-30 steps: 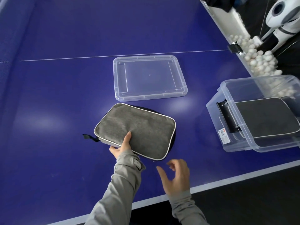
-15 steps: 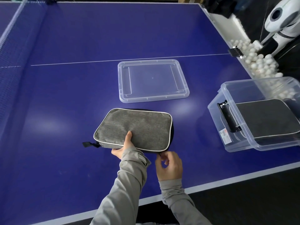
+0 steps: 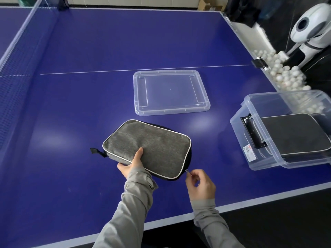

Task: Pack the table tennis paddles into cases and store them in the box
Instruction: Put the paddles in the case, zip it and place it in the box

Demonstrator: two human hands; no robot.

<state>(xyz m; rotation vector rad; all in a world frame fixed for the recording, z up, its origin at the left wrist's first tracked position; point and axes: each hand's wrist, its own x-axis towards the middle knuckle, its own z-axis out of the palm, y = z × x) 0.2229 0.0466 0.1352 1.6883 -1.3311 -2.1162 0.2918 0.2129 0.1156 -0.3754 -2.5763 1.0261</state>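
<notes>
A grey paddle case [image 3: 152,145] with white piping lies flat on the blue table near the front edge. My left hand [image 3: 131,162] grips its near edge, thumb on top. My right hand [image 3: 199,182] pinches the small metal zipper pull [image 3: 186,170] at the case's near right corner. A clear plastic box [image 3: 254,158] stands at the right, tilted, with another dark case [image 3: 295,136] inside it. No paddle shows.
The box's clear lid [image 3: 171,92] lies upside down behind the grey case. Several white balls [image 3: 283,76] fill a tray off the table's right edge beside a white ball machine [image 3: 308,27]. The net [image 3: 16,56] runs along the left.
My right hand came in from open above the table to the case's near right corner and now pinches the zipper pull. The left hand kept its hold on the case, which turned a little.
</notes>
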